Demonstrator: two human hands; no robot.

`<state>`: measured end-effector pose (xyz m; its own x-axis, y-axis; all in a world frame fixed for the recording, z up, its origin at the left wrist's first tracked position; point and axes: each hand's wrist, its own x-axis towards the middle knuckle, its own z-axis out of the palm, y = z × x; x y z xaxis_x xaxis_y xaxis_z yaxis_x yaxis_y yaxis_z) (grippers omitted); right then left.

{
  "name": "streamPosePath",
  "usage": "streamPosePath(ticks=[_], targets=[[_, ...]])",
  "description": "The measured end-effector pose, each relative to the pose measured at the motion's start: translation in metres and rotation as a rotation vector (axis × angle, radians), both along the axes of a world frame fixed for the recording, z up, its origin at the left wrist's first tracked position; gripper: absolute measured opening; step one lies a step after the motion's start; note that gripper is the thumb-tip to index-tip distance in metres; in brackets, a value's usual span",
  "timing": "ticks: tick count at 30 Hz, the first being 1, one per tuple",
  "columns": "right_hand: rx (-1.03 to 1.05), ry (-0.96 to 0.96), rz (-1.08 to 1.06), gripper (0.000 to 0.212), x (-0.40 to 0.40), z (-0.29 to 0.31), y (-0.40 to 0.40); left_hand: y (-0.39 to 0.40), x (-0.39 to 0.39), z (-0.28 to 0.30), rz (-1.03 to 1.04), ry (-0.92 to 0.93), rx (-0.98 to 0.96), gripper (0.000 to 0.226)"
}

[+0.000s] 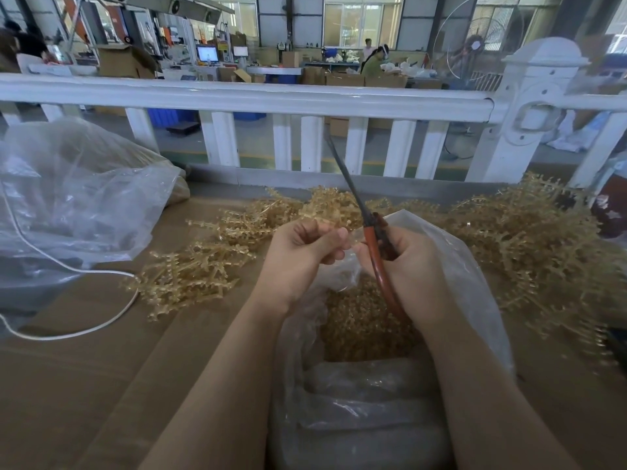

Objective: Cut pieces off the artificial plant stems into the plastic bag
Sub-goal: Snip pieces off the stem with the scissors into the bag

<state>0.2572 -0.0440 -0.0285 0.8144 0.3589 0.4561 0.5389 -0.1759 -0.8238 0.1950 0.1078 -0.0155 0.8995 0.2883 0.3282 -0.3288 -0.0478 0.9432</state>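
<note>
Right now: right hand [405, 266] grips red-handled scissors [369, 232], blades up; left hand [298, 256] pinches small translucent tan stem piece [349, 247] over clear plastic bag [475, 283].

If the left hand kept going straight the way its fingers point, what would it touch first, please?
Probably the right hand holding the scissors; the left hand points right towards it, though depth is unclear.

Two hands [302, 252], one scissors [369, 232], two plastic bags [475, 283].
</note>
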Motion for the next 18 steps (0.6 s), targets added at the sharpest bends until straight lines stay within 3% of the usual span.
streamPosePath(ticks=[3,5,7,12,14,18], targets=[[-0.052,-0.003,-0.029,0.014,-0.0005,-0.0010,-0.0003,-0.0028,0.0002,0.0003,0.054,-0.020,-0.019,0.022],[-0.120,-0.048,-0.090,0.037,-0.0008,-0.0020,-0.0018,-0.0028,0.0002,0.0002,0.088,-0.039,-0.001,0.019],[-0.202,-0.127,-0.152,0.047,-0.0002,-0.0026,-0.0036,-0.0021,0.0000,0.0005,0.126,-0.063,-0.004,0.018],[-0.351,-0.268,-0.191,0.047,-0.0026,-0.0008,-0.0064,0.0009,-0.0016,0.0022,0.166,-0.151,-0.087,0.012],[-0.366,-0.283,-0.184,0.046,-0.0044,0.0008,-0.0064,0.0017,-0.0006,0.0019,0.168,-0.172,-0.103,0.022],[-0.358,-0.294,-0.193,0.056,-0.0062,0.0033,-0.0061,0.0021,-0.0016,0.0030,0.145,-0.176,-0.098,0.016]])
